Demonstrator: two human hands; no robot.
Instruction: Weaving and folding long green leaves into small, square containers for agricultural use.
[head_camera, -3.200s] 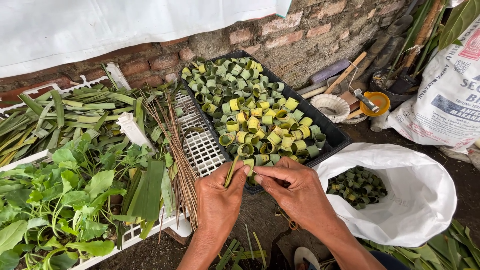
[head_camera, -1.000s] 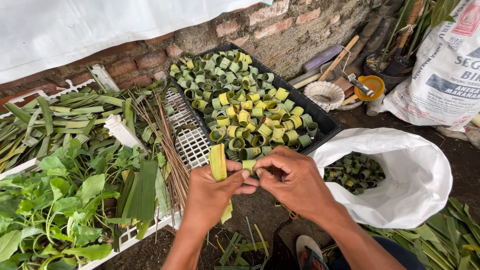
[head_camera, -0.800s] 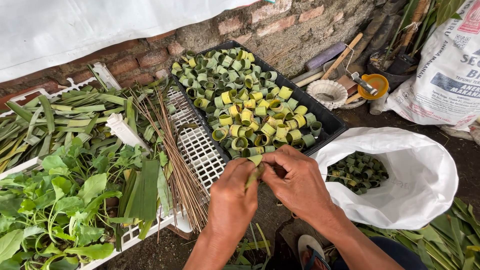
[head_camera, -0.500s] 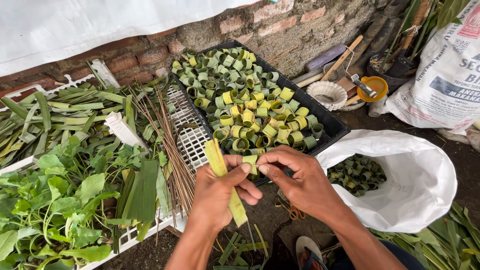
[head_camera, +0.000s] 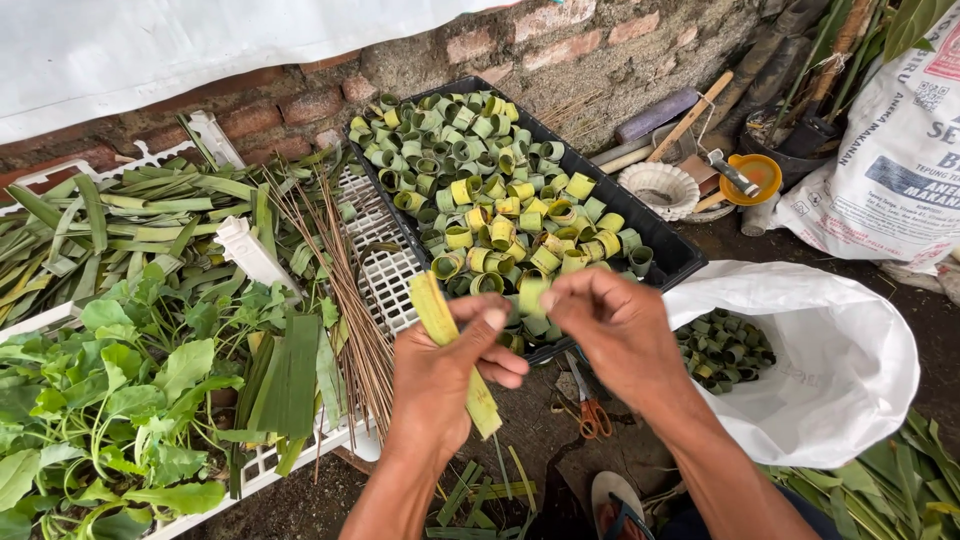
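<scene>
Head-worn view, steeply downward, seemingly close

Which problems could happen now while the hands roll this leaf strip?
The left hand pinches the leaf strip only near its top, so it may slip or unroll before the right hand closes the ring. The scissors lie on the ground below both hands, near the sandal; a foot could hit them.

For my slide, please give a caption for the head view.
Left hand holds a leaf strip; right hand beside it.

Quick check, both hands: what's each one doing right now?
Left hand: closed on a leaf strip.
Right hand: fingers pinched at the strip's rolled end.
</scene>
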